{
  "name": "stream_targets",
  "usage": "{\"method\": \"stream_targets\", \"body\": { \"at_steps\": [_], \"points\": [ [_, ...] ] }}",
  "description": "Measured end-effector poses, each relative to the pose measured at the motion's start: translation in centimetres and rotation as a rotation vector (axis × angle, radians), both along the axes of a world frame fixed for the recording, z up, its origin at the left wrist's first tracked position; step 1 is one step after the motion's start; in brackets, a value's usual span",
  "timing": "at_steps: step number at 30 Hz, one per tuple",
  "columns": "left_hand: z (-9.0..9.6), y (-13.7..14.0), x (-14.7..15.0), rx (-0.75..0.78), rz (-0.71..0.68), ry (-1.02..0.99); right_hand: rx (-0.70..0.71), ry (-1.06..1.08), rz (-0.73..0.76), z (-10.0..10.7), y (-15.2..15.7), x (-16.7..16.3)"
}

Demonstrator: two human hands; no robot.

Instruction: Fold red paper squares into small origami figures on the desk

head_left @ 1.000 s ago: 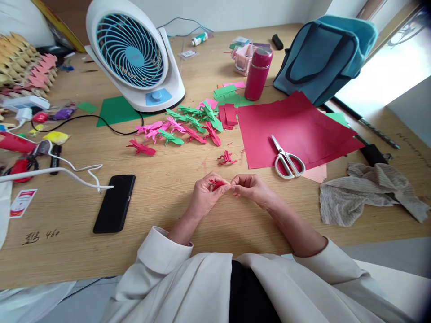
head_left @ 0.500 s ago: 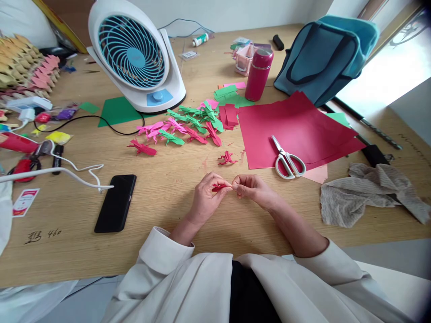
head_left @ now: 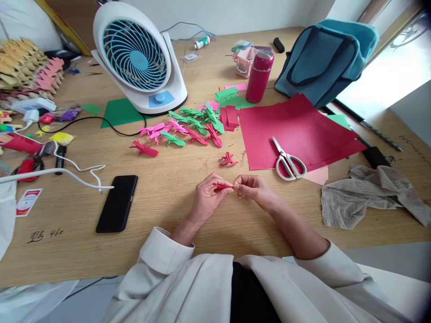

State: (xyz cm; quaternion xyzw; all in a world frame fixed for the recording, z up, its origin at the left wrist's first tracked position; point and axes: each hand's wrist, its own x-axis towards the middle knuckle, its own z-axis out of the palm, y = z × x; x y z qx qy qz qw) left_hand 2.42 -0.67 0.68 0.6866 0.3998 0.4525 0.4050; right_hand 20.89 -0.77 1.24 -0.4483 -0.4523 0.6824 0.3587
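Between my fingers is a small piece of folded red paper [head_left: 219,188], mostly covered by them. My left hand [head_left: 206,197] pinches its body, while my right hand [head_left: 256,190] has thumb and forefinger closed at its right tip. Just beyond my hands lies a small red folded paper figure [head_left: 228,158] with thin legs. Further off, green folded paper figures [head_left: 191,119] lie in a pile with pink folded figures [head_left: 155,131] and several red ones. A single red folded figure [head_left: 144,148] rests at the pile's left end.
White-handled scissors [head_left: 288,161] lie on large red paper sheets [head_left: 299,130] at right. A black phone [head_left: 117,204] is at left. Behind stand a white fan [head_left: 141,58], a red flask [head_left: 260,76] and a blue bag [head_left: 319,63]. A grey cloth [head_left: 350,197] lies far right.
The whole view has shifted very slightly. Both hands stay together around the folded red paper, with little visible movement of the fingers.
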Motion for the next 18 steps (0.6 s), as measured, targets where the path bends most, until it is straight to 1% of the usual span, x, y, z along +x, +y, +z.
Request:
{"method": "stream_targets", "body": {
  "at_steps": [5,11,18],
  "points": [
    [-0.47,0.31,-0.19,-0.059,-0.03,-0.055,-0.025,0.029,-0.006,0.02,0.13,0.24],
    [-0.61,0.24,-0.2,-0.1,0.0,-0.061,-0.063,0.071,0.087,-0.11,0.1,0.54],
    [-0.28,0.19,0.0,-0.124,-0.021,-0.083,-0.107,0.115,0.032,-0.13,-0.01,0.4]
  ]
}}
